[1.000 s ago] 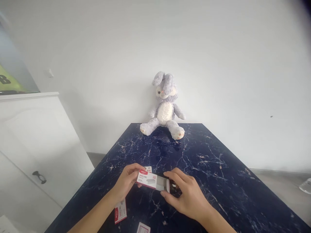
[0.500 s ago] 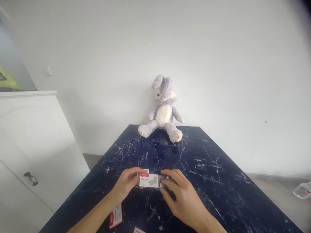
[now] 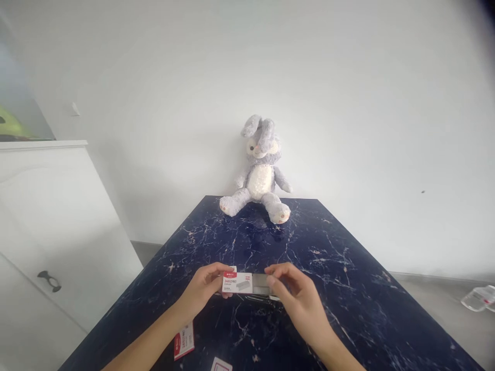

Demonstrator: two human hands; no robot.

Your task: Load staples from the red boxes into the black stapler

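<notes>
My left hand point(image 3: 208, 283) grips the left end of a small white and red staple box point(image 3: 237, 283), printed 24/6, above the table. Out of the box's right end sticks a grey inner part point(image 3: 260, 284); whether it is a tray or rows of staples I cannot tell. The fingers of my right hand point(image 3: 292, 286) pinch the far end of this part. Under the box lies something thin and shiny point(image 3: 258, 299), mostly hidden. A second staple box point(image 3: 184, 341) rests on the table beside my left forearm. Near the bottom edge shows a white card-like piece with a red border point(image 3: 221, 365), partly cut off.
The table point(image 3: 309, 247) has a dark blue marbled top. At its far end a grey plush rabbit point(image 3: 261, 178) sits against the wall. A white cabinet point(image 3: 50, 216) stands to the left. On the right, by the floor, lies a clear plastic bottle point(image 3: 477, 299).
My right hand has moved right with the grey inner part, so more of it shows outside the box. My left hand stays on the box. The view has shifted slightly.
</notes>
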